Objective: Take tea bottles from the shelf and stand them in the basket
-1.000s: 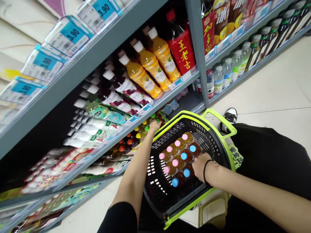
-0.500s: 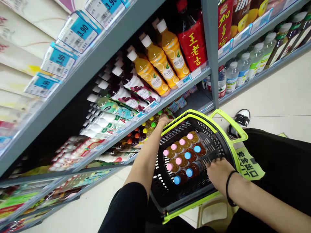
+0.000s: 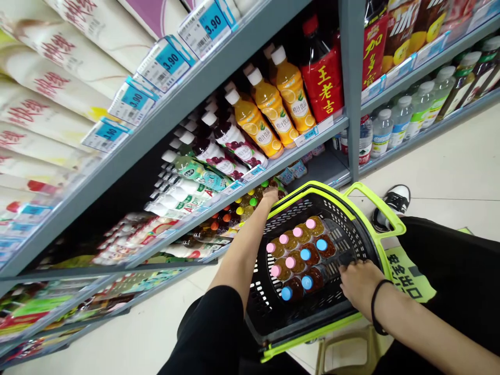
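A black basket (image 3: 258, 312) with a yellow-green rim holds several small bottles, some with pink caps (image 3: 297, 232) and some with blue caps (image 3: 307, 283). My right hand (image 3: 357, 284) is inside the basket at its right side, fingers curled down beside the bottles; what they hold, if anything, is hidden. My left hand (image 3: 271, 196) reaches past the basket's far rim to the lower shelf, among small bottles with green and yellow caps (image 3: 246, 208). Its fingers are mostly hidden there.
Orange juice bottles (image 3: 269, 117) and a large red-labelled bottle (image 3: 321, 78) stand on the shelf above. A grey shelf post (image 3: 350, 78) rises behind the basket. A stool (image 3: 347, 349) is under the basket; a shoe (image 3: 396, 200) is at the right.
The view has shifted, so the shelves and basket appear slightly farther right and lower. Both hands stay in about the same places relative to the basket and shelf.
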Demonstrator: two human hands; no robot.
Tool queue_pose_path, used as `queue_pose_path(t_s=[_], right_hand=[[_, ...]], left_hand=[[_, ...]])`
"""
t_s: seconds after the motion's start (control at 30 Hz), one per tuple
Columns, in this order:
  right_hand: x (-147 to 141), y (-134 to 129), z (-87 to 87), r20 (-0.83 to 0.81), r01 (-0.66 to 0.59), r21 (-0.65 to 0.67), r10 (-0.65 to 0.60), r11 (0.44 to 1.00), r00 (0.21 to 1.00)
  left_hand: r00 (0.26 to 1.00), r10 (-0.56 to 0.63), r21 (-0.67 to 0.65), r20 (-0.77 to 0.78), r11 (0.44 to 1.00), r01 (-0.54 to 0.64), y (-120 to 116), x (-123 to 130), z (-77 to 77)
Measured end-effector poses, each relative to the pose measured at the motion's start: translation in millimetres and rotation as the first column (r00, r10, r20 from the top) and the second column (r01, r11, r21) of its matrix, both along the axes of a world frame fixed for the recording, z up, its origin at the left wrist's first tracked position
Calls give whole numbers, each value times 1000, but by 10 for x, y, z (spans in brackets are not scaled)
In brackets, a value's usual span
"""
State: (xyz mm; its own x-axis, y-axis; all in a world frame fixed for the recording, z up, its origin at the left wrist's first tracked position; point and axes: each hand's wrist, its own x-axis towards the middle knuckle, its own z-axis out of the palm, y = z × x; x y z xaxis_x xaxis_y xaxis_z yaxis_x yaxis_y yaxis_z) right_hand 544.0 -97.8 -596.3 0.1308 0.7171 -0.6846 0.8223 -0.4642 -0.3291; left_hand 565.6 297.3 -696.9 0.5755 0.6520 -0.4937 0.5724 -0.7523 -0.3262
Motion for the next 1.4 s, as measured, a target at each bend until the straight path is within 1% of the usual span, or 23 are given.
queue_pose_path(t_s=[0.1,0.23,0.37,0.43,0.53,0.67,0.87,0.97,1.03,1.1,1.13,1.17,1.2,1.23,1.27,1.3,1.33,1.37,1.4], right_hand=[[8,1,-10,12,4,1,-4,1000,1000],[19,34,3,11,-10,28,10,1000,1000],[17,84,31,6,-18,22,18,1000,1000],[9,105,33,2,-30,18,30,999,1000],[-5,136,11,6,-50,0,50,999,999],[-18,187,-51,10,-72,-17,72,997,997],[-27,268,-139,-14,-105,-19,105,994,994],[-33,289,-151,-22,-113,-5,113,994,993],[-31,290,-146,-14,-94,16,94,995,995],[-15,289,-130,11,-63,55,63,996,998],[0,291,-120,40,-43,95,40,995,998],[22,296,-109,74,-21,154,9,988,997],[49,305,-96,103,3,240,-29,971,994],[82,320,-84,116,36,351,-82,936,990],[120,339,-70,99,86,478,-151,874,984],[162,362,-55,43,158,602,-230,782,972],[207,389,-36,-53,251,699,-300,670,952],[252,416,-14,-177,354,752,-347,557,921],[296,442,12,-312,458,763,-360,456,879]], left_hand=[[998,49,36,29,998,-50,-32,-16,47],[995,55,35,83,998,-58,-53,-120,150],[990,61,22,128,998,-64,-34,-306,355],[982,58,25,178,998,-64,-43,-400,473],[953,16,52,302,998,-33,-118,-535,616],[891,-57,93,451,995,17,-278,-710,726],[832,-151,142,534,986,88,-415,-927,824],[805,-187,155,563,981,120,-505,-1081,912],[789,-198,157,582,979,130,-617,-1240,1014],[767,-194,159,612,980,122,-771,-1445,1167],[746,-187,164,639,981,104,-859,-1556,1264],[689,-157,159,707,985,61,-950,-1668,1373],[633,-112,129,766,991,19,-1043,-1775,1491],[590,-32,60,807,998,-28,-1132,-1874,1615],[536,59,-24,842,997,-71,-1217,-1960,1739],[496,147,-114,856,989,-96,-1295,-2034,1856],[477,243,-217,845,970,-109,-1363,-2096,1961],[468,325,-313,822,944,-106,-1421,-2147,2050],[462,386,-392,799,916,-87,-1467,-2188,2117]])
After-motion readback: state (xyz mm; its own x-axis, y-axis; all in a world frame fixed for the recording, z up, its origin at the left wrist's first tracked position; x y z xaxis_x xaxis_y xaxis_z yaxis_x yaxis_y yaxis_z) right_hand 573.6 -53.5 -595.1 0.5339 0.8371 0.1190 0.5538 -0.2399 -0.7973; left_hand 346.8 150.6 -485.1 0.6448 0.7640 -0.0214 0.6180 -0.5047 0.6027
